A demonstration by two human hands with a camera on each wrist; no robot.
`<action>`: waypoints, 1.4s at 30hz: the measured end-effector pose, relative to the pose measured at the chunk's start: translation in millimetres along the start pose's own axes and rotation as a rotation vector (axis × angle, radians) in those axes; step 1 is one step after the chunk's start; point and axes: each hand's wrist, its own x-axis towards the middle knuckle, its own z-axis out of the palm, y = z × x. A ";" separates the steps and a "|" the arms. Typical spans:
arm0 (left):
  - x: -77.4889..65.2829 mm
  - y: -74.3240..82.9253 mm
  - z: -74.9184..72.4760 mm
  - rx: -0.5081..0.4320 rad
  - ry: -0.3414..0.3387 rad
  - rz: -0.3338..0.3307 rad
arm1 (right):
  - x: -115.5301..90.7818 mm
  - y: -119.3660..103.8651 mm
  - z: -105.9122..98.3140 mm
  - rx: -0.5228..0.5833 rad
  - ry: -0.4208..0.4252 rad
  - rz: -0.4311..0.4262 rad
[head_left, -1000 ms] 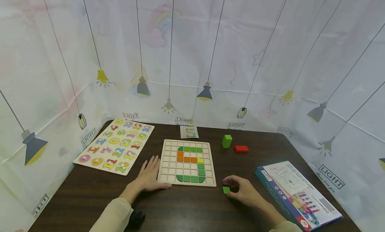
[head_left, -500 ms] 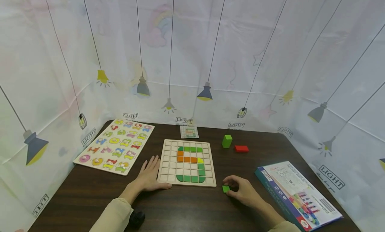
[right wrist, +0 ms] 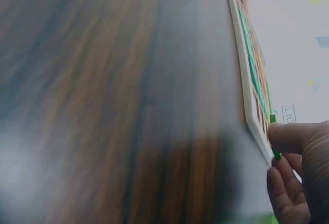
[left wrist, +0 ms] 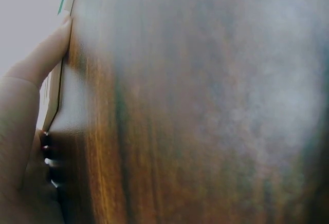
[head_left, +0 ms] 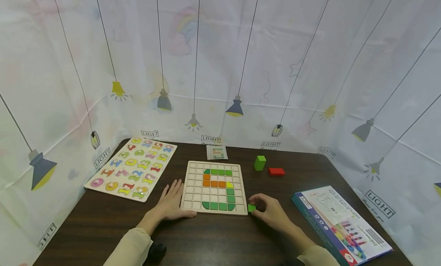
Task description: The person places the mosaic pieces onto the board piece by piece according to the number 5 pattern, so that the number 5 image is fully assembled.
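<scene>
A wooden grid board lies mid-table, with green, orange and yellow pieces set in an S-like shape. My left hand rests spread along the board's left edge, its thumb at the near left corner; the left wrist view shows the thumb against the board's side. Close by the board's near right corner, my right hand pinches a small green block between thumb and fingers. In the right wrist view the thumb covers most of that block.
A green block and a red block stand behind the right hand. A pattern card lies beyond the board. A number puzzle is at left, a flat box at right, a black object by the left sleeve.
My right hand has moved left and slightly away from me with the green block, up to the board's near right corner. The left hand stays where it was.
</scene>
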 end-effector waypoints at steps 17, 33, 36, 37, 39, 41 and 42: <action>-2.7 -0.4 -2.5 -0.002 -0.014 -0.014 | 50.5 -36.4 51.1 0.092 -0.001 -0.134; -0.4 2.5 -5.0 0.010 0.000 -0.010 | 76.2 -60.9 85.5 0.122 -0.043 -0.209; -0.8 2.9 -4.9 0.020 -0.002 -0.002 | 79.3 -63.0 92.0 0.110 -0.044 -0.212; -0.9 3.3 -5.2 0.023 -0.002 0.003 | 79.9 -63.6 93.7 0.107 -0.046 -0.212; -0.8 2.5 -4.4 0.029 -0.001 0.008 | 80.9 -65.5 96.0 0.101 -0.050 -0.213; -1.1 2.1 -4.7 0.033 0.000 0.010 | 81.7 -67.5 97.5 0.101 -0.053 -0.213; -1.3 1.6 -4.7 0.030 0.000 0.014 | 82.0 -68.5 98.0 0.100 -0.054 -0.213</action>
